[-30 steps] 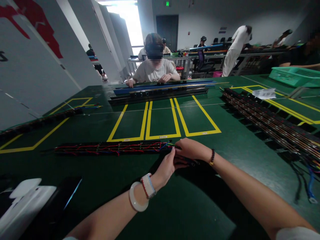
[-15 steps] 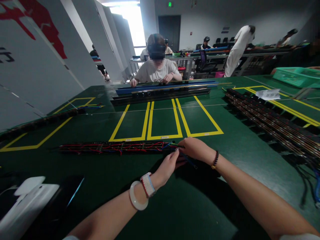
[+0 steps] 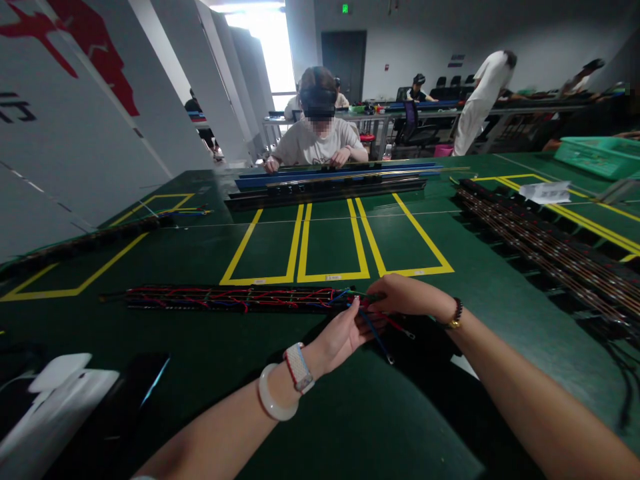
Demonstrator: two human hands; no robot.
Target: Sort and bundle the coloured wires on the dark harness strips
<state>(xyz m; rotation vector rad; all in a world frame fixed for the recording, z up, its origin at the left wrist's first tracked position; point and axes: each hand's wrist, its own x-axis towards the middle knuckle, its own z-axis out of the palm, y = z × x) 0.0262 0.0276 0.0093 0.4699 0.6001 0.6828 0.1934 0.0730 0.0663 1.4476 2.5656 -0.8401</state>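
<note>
A long black strip (image 3: 195, 298) threaded with red and blue wires lies across the green table in front of me. At its right end my left hand (image 3: 345, 333) is closed around the bundle of wires, thumb on top and fingers underneath. My right hand (image 3: 411, 295) is curled over the same wires just to the right, its fingertips partly hidden. Below the hands hang a blue wire (image 3: 379, 337) and a red wire (image 3: 397, 323), each ending in a metal terminal.
Yellow tape frames (image 3: 334, 277) mark the green table (image 3: 320, 413). More wired strips (image 3: 550, 247) lie at the right, near a green basket (image 3: 595, 157). A white device (image 3: 70, 400) and a dark phone-like slab (image 3: 133, 390) sit at lower left. A person (image 3: 320, 137) works opposite at long rails (image 3: 330, 190).
My right hand has moved slightly right. The red wire's end now shows below my hands, and the blue wire hangs lower and more in sight. My left hand's fingers have extended farther beneath the wires.
</note>
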